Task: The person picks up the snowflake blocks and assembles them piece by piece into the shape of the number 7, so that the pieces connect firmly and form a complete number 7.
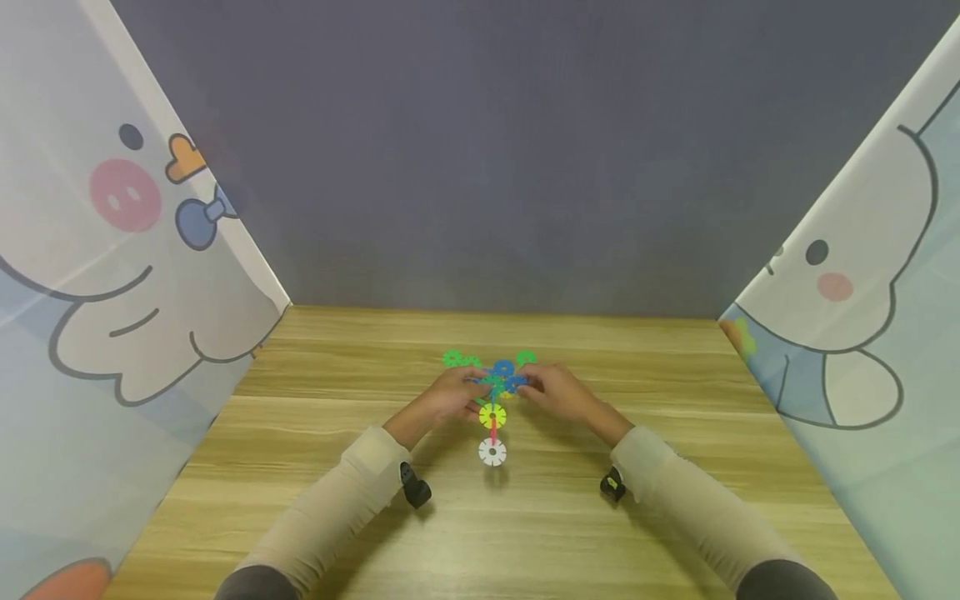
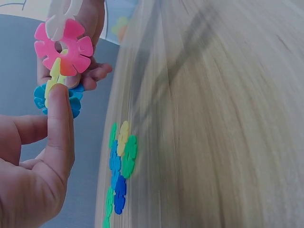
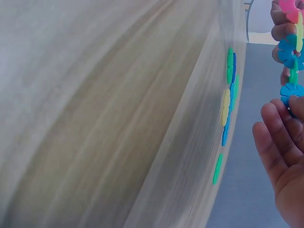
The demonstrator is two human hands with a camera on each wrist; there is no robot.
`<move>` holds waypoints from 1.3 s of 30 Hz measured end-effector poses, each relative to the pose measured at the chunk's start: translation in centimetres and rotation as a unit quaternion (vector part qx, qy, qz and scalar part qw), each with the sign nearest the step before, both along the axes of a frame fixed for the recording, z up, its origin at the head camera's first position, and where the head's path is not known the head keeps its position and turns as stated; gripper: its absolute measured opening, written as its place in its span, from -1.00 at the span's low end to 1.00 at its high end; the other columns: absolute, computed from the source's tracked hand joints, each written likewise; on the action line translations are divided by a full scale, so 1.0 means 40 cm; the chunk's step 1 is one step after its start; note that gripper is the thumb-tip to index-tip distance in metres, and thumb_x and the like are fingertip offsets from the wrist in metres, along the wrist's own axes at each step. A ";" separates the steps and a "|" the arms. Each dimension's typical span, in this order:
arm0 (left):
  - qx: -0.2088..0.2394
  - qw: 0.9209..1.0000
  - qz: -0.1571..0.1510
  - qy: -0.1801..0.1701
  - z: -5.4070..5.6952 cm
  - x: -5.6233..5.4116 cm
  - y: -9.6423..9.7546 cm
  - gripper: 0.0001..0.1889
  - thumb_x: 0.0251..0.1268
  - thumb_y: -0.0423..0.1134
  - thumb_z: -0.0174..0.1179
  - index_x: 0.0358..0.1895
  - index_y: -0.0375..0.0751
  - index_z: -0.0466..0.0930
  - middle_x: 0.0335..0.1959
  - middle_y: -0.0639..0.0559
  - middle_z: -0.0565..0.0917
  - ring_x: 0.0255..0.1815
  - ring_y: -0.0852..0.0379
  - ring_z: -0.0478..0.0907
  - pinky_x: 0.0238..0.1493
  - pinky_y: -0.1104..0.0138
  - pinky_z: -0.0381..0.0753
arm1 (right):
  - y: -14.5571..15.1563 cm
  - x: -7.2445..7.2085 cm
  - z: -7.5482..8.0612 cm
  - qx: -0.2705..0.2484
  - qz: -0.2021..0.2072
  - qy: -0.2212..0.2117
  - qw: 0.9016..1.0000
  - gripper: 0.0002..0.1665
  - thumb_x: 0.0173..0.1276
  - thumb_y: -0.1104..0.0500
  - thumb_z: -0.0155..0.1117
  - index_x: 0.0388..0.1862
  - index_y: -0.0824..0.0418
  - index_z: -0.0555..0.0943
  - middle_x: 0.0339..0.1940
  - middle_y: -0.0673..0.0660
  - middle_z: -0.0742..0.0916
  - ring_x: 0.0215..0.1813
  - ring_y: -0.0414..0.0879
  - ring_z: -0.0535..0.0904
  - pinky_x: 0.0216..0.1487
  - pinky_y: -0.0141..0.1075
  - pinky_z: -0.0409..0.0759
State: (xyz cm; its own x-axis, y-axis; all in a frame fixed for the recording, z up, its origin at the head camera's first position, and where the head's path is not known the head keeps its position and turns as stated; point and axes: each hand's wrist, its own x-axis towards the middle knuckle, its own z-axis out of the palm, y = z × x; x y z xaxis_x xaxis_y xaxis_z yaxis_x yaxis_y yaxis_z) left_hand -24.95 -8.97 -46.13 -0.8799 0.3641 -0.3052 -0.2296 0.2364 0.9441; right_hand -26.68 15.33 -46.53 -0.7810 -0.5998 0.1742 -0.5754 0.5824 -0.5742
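A chain of interlocking snowflake discs is held between both hands above the table. From its near end come a white disc (image 1: pixel 492 452), a pink disc (image 2: pixel 76 47), a yellow disc (image 1: pixel 492 416), a blue disc (image 3: pixel 286 53), a green disc (image 1: pixel 491 385) and another blue disc (image 3: pixel 289 90). My left hand (image 1: pixel 450 396) pinches the chain around its middle; which disc it grips is partly hidden. At the far right end, my right hand (image 1: pixel 561 393) pinches the last blue disc between thumb and fingers.
Several loose discs lie flat on the wooden table (image 1: pixel 495 533) beyond the hands, among them a green disc (image 2: pixel 129 156), a yellow disc (image 3: pixel 225 108) and a dark blue disc (image 2: pixel 120 194). A grey panel (image 1: pixel 495 167) stands behind the table, with printed panels on both sides.
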 end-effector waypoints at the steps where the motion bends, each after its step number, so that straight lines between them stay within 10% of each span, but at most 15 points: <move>1: 0.001 1.000 0.000 0.000 0.001 0.001 0.001 -0.52 0.54 -0.27 0.12 0.43 -0.31 0.37 -0.03 -0.24 0.64 -0.30 0.06 0.62 -0.15 0.19 0.80 | -0.001 0.001 0.000 -0.003 0.001 0.000 1.000 -0.87 0.46 0.19 0.32 -0.07 0.17 0.69 -0.44 0.09 0.76 -0.52 -0.31 0.48 -0.49 -0.43 0.53; 27: -0.013 0.999 0.040 0.001 0.016 -0.006 0.012 -0.55 0.51 -0.31 0.16 0.41 -0.19 0.48 -0.07 -0.19 0.72 -0.38 0.16 0.66 -0.04 0.11 0.79 | -0.030 -0.010 0.004 -0.004 0.011 0.078 0.997 -0.91 0.44 0.24 0.33 -0.19 0.25 0.73 -0.55 0.00 0.70 -0.56 -0.37 0.43 -0.52 -0.50 0.51; 39: -0.011 0.999 0.029 0.008 0.019 -0.017 0.004 -0.56 0.52 -0.29 0.15 0.40 -0.18 0.51 -0.10 -0.16 0.70 -0.38 0.16 0.66 -0.11 0.20 0.81 | -0.032 -0.032 0.005 0.031 0.005 0.016 0.999 -0.88 0.49 0.17 0.30 -0.14 0.21 0.68 -0.47 0.09 0.72 -0.53 -0.29 0.44 -0.47 -0.45 0.49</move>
State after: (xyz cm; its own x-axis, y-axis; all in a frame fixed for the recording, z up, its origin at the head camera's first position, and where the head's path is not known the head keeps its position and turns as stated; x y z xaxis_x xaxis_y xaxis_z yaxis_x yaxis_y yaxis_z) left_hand -25.63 -8.83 -45.35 -0.9041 0.3059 -0.2983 -0.2280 0.2448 0.9424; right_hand -27.98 14.05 -46.34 -0.7696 -0.6177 0.1620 -0.5989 0.6101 -0.5188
